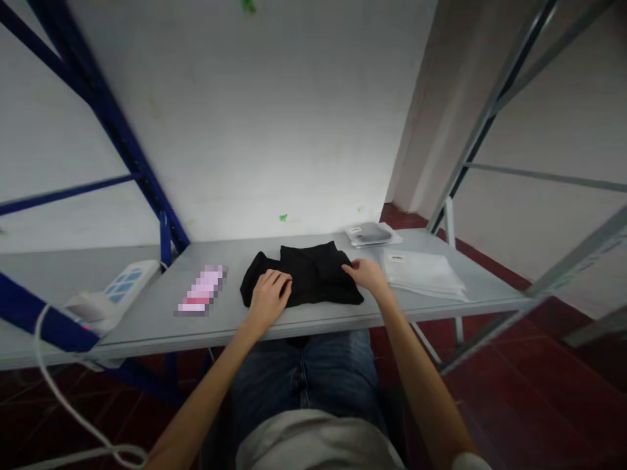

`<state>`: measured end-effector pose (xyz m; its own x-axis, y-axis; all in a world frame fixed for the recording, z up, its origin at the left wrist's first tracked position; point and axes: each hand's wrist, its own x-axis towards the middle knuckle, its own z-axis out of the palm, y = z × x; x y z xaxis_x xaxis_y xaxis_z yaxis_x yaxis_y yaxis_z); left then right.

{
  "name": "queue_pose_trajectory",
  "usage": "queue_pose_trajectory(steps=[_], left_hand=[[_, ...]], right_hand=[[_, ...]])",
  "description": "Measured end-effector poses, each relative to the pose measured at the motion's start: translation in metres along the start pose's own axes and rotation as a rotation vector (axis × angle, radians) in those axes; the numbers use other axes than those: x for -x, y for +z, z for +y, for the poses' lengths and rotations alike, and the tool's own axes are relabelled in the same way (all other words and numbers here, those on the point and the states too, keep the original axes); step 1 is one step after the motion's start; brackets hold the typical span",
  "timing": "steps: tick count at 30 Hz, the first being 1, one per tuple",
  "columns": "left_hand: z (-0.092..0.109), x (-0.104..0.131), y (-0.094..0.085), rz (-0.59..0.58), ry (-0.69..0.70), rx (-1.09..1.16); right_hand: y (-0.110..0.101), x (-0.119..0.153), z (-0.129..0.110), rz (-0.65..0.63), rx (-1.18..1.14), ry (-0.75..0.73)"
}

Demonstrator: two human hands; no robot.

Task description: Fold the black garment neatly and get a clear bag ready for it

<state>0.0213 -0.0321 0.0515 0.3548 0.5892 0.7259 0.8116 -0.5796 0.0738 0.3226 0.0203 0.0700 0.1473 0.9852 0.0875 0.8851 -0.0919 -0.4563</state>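
A black cloth garment point(313, 274) lies partly folded on the grey table in front of me; its exact kind is hard to make out. My left hand point(269, 297) rests on its left part, palm down, with the fingers laid over the fabric. At the garment's right side, my right hand point(366, 273) pinches the edge between thumb and fingers. The black cloth narrows toward the left and spreads wider under the right hand.
Clear plastic bags point(424, 273) lie flat at the right, with a packed bag point(373, 234) behind them. A pixelated phone-like object point(202, 290) is on the left. Farther left sits a white power strip point(130, 284) with a cable. Blue and grey metal frames flank the table point(235, 329).
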Motion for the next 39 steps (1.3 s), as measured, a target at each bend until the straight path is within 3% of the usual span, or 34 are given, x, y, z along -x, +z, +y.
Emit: queue_pose_trajectory(steps=[7, 15, 19, 23, 29, 35, 39], left_hand=[[0.000, 0.001, -0.001, -0.007, -0.001, 0.005], [0.001, 0.000, -0.002, -0.046, -0.042, -0.002], [0.001, 0.000, -0.002, -0.045, -0.044, -0.005], [0.000, 0.001, -0.001, -0.051, -0.046, -0.004], [0.000, 0.001, 0.000, -0.044, -0.039, 0.007], [0.002, 0.001, -0.003, -0.047, -0.045, 0.009], [0.002, 0.000, -0.003, -0.033, -0.047, 0.006]], right_hand=[[0.000, -0.007, 0.006, 0.000, -0.134, 0.021], [-0.006, -0.007, -0.005, -0.041, -0.821, 0.101], [-0.009, -0.004, -0.011, -0.039, -0.965, 0.072], [-0.004, -0.005, -0.008, -0.042, -0.837, 0.121], [-0.003, -0.002, 0.002, 0.047, -0.193, 0.032], [-0.014, 0.013, -0.020, 0.139, -0.085, -0.040], [-0.009, 0.024, -0.044, 0.124, -0.084, -0.164]])
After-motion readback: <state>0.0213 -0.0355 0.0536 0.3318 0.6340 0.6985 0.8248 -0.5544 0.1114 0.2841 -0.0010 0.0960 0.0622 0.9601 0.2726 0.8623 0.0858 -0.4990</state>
